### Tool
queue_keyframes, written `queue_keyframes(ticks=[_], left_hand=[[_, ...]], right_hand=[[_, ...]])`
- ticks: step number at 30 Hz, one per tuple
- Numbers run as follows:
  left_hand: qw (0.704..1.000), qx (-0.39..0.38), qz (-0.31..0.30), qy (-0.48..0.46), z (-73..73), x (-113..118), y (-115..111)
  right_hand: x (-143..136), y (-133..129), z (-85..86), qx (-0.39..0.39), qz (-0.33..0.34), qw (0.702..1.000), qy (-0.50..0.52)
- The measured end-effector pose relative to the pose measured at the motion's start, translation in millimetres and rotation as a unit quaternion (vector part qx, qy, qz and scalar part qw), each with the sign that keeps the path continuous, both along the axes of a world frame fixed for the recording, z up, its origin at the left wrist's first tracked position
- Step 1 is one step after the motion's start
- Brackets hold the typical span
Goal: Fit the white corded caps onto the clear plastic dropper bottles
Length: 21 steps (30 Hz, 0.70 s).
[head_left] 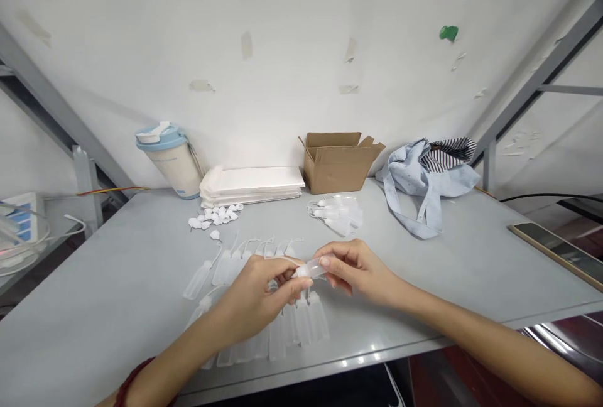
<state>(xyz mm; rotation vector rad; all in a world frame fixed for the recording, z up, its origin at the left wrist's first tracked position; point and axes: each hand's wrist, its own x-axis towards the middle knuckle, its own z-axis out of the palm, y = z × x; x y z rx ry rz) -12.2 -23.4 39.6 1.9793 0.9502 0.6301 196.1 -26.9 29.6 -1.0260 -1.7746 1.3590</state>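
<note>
Both hands meet over the middle of the table around one small translucent plastic bottle [315,267]. My left hand [264,291] pinches its white cap end between thumb and fingers. The bottle's body is gripped by my right hand [353,267], the thumb lying along it. Beneath and beside my left hand lie two rows of similar bottles [311,319] with thin white strings at their necks; my hand and forearm hide part of them. A pile of small white caps [217,215] sits farther back on the left, and several more stringed bottles [338,213] lie back and right.
Along the wall stand a blue-lidded tumbler [169,162], a stack of white padded envelopes [254,184], an open cardboard box [336,168] and a light blue cloth bag [419,181]. A phone [560,250] lies near the right edge of the grey table [424,275].
</note>
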Motion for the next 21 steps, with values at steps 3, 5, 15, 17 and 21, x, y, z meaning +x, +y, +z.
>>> queue_keyframes(ticks=[3,5,15,17,21], left_hand=[[0.994,-0.101,-0.034,-0.024,3.1,-2,2],[0.984,-0.161,-0.065,-0.04,5.1,-4,3],[0.96,0.276,-0.032,0.04,-15.0,-2,0],[0.929,0.368,-0.027,0.042,-20.7,-2,1],[0.96,0.275,-0.027,0.049,-14.0,-2,0]], right_hand=[[0,-1,-0.9,0.054,-0.006,0.999,-0.004],[0,-2,-1.6,0.123,-0.014,0.992,-0.024],[2,1,1.5,0.125,-0.001,0.992,-0.036],[2,1,1.2,0.088,0.002,0.996,-0.027],[1,0,-0.8,0.086,-0.003,0.996,-0.029]])
